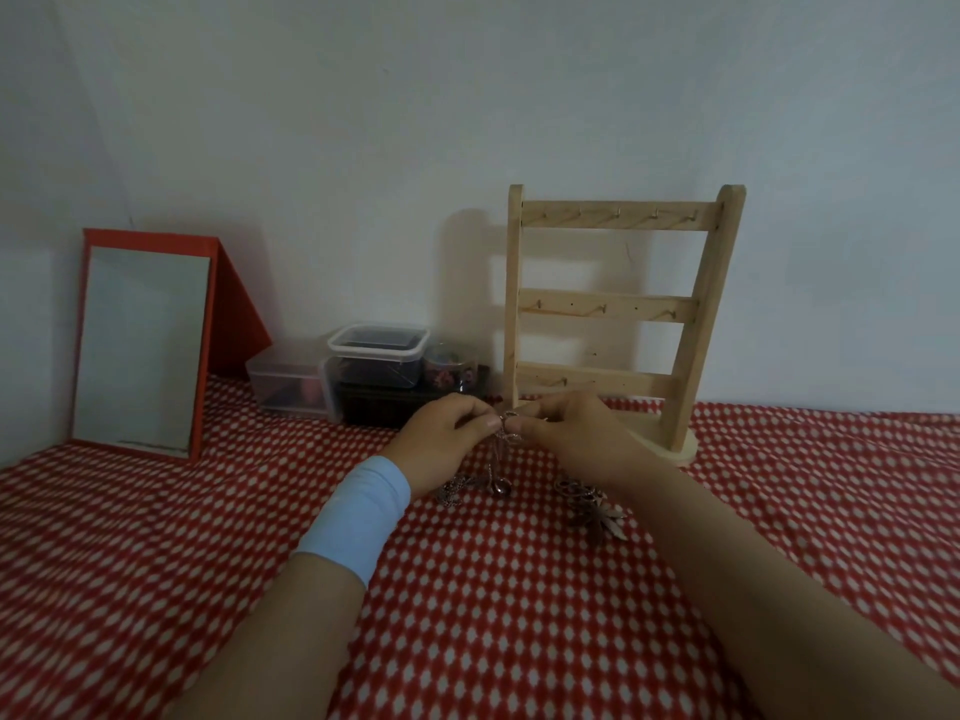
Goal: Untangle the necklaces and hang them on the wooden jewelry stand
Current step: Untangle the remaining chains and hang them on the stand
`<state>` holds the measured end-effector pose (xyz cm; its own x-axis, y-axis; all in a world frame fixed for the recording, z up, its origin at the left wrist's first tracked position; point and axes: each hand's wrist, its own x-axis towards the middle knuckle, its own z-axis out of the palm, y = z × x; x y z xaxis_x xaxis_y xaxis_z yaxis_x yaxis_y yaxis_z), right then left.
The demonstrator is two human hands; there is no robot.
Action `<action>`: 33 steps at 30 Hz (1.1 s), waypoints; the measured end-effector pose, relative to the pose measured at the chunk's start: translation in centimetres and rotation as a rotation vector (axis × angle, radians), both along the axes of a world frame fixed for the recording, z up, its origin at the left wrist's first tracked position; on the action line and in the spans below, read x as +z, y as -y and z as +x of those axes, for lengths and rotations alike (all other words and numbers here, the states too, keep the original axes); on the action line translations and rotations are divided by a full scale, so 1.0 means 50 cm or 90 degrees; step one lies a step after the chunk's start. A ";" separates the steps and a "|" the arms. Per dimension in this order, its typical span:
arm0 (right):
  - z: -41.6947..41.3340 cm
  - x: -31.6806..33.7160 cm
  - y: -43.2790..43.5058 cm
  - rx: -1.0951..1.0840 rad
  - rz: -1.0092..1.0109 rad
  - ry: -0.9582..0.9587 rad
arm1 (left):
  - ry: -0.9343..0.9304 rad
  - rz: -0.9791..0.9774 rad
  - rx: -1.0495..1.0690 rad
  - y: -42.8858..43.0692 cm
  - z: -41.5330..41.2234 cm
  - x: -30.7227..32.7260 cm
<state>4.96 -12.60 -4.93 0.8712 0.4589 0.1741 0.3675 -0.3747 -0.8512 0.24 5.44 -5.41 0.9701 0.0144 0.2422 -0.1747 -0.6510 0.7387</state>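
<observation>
Metal necklaces (500, 459) dangle pinched between left hand (441, 439) and right hand (571, 433), raised so the tangle loosens; far wooden stand (613, 304) has bare hooks.

No text, label or number can be read — none anywhere.

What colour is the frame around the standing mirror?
The standing mirror's frame is red, seen clearly in the head view.
</observation>
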 end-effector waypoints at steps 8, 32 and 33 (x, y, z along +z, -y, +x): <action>-0.013 0.028 0.016 0.116 -0.174 0.050 | -0.120 -0.216 -0.005 0.017 -0.014 0.009; -0.027 0.016 -0.013 0.070 0.095 -0.064 | 0.018 -0.093 0.010 0.002 -0.026 0.051; -0.025 0.014 -0.014 0.075 0.070 -0.057 | 0.009 -0.102 0.005 0.002 -0.025 0.053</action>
